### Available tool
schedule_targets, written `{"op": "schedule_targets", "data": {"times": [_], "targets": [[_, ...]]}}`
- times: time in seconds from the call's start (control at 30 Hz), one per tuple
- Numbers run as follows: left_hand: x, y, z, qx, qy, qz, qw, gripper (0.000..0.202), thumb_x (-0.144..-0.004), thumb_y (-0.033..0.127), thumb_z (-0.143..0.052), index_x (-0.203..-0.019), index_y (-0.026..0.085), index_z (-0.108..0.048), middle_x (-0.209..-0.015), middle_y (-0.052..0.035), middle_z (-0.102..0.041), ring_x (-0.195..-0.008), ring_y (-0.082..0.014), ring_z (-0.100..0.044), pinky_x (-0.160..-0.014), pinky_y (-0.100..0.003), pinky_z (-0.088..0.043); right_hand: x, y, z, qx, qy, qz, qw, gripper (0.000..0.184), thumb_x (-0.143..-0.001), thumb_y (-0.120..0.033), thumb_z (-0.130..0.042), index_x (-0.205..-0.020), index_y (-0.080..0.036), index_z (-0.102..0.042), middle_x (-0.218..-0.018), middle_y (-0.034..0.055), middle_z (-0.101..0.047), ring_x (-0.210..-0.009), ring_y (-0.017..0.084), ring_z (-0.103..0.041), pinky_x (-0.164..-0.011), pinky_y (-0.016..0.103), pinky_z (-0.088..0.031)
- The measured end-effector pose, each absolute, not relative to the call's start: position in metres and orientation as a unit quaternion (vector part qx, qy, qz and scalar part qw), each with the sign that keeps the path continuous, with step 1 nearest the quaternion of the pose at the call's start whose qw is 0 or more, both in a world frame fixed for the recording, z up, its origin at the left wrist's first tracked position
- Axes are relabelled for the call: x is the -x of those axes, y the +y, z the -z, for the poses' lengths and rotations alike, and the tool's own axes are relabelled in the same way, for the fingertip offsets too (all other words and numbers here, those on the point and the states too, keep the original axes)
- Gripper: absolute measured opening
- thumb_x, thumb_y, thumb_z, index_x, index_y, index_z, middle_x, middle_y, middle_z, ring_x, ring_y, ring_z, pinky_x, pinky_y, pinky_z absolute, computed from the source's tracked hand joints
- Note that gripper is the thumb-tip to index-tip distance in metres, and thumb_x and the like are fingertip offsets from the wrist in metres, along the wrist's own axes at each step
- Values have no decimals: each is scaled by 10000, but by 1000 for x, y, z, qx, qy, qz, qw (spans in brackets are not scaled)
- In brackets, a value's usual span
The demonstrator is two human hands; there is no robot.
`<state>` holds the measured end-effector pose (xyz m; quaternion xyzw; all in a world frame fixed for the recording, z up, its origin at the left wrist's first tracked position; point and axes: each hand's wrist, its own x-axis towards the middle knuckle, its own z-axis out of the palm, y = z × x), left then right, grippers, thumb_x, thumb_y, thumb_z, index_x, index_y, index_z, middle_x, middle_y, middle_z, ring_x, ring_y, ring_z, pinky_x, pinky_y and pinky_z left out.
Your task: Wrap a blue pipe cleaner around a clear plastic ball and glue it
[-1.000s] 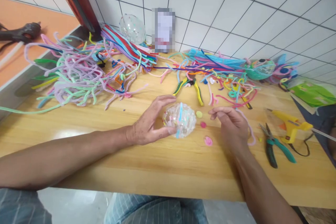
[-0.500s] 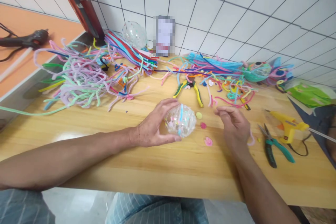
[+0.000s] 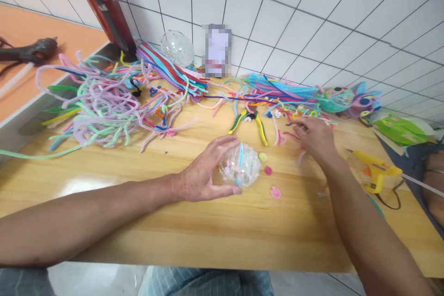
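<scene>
A clear, bumpy plastic ball (image 3: pixel 245 170) with a light blue strip around it rests on the table. My left hand (image 3: pixel 208 171) is closed around its left side, thumb in front and fingers behind. Over the loose pipe cleaner pieces (image 3: pixel 280 138) is my right hand (image 3: pixel 317 141), its fingers curled together; what they hold, if anything, I cannot make out. A blurred pale pink strand (image 3: pixel 301 158) shows just below that hand. To the right of the ball lie a yellow disc (image 3: pixel 262 157), a dark pink disc (image 3: pixel 268 170) and a light pink disc (image 3: pixel 275 192).
Yellow-handled pliers (image 3: pixel 261 129) lie behind the ball. A tangle of pipe cleaners (image 3: pixel 104 106) spreads at left, bundles (image 3: pixel 280 88) along the wall. A yellow glue gun (image 3: pixel 378 171) is at right. A red thermos (image 3: pixel 104 9) and a phone (image 3: pixel 218 51) stand behind.
My right hand has moved forward toward the pipe cleaner pieces, and its forearm now covers most of the teal pliers. My left hand stays on the ball. The view has shifted slightly.
</scene>
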<state>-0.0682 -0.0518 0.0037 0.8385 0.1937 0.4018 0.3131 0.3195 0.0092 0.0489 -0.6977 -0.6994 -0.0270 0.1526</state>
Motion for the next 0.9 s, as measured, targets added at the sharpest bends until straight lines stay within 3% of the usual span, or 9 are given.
{"op": "schedule_targets", "data": {"times": [0.2,0.33,0.43,0.57,0.73,0.9], "targets": [[65,-51,-2,-835,188,-403,324,1043,-864,517,-863,-1680,261,-267,-1634,-243,-436,-1582,-422,-429,-1275,-685,-438,-324,46,-30,711,-693,2,121,158,-886,-242,-580,-770,-237,-686,-1018,142,-746,-1129,330,-646,-1046,500,-494],[64,-49,0,-829,190,-413,326,1023,-861,528,-864,-1665,268,-288,-1614,-234,-461,-1564,-412,-457,-1265,-678,-452,-321,40,-35,736,-659,-16,154,201,-915,-272,-571,-719,-238,-604,-873,118,-693,-990,303,-630,-956,494,-498],[63,-49,0,-831,191,-414,320,1024,-859,533,-866,-1664,277,-286,-1610,-228,-473,-1568,-413,-456,-1262,-682,-455,-315,24,-42,751,-620,-21,228,144,-969,-325,-536,-927,-244,-647,-915,98,-716,-898,260,-641,-881,463,-522],[64,-50,1,-834,189,-414,313,1034,-863,515,-869,-1674,282,-271,-1602,-225,-491,-1575,-413,-452,-1265,-682,-454,-297,-5,-48,694,-562,-163,419,229,-893,-398,-666,-1098,-298,-684,-887,19,-726,-710,189,-653,-666,363,-557],[64,-50,1,-834,192,-409,318,1030,-855,504,-878,-1671,273,-295,-1621,-222,-485,-1584,-409,-446,-1279,-676,-445,-270,-37,-50,617,-473,-339,530,278,-735,-398,-863,-966,-281,-762,-881,19,-791,-657,166,-697,-544,297,-551],[64,-50,0,-837,192,-403,316,1010,-864,487,-871,-1670,273,-303,-1619,-220,-489,-1582,-399,-452,-1280,-672,-448,-254,-53,-49,582,-423,-426,548,300,-674,-408,-952,-863,-275,-762,-838,-1,-804,-651,138,-702,-528,246,-543]]}}
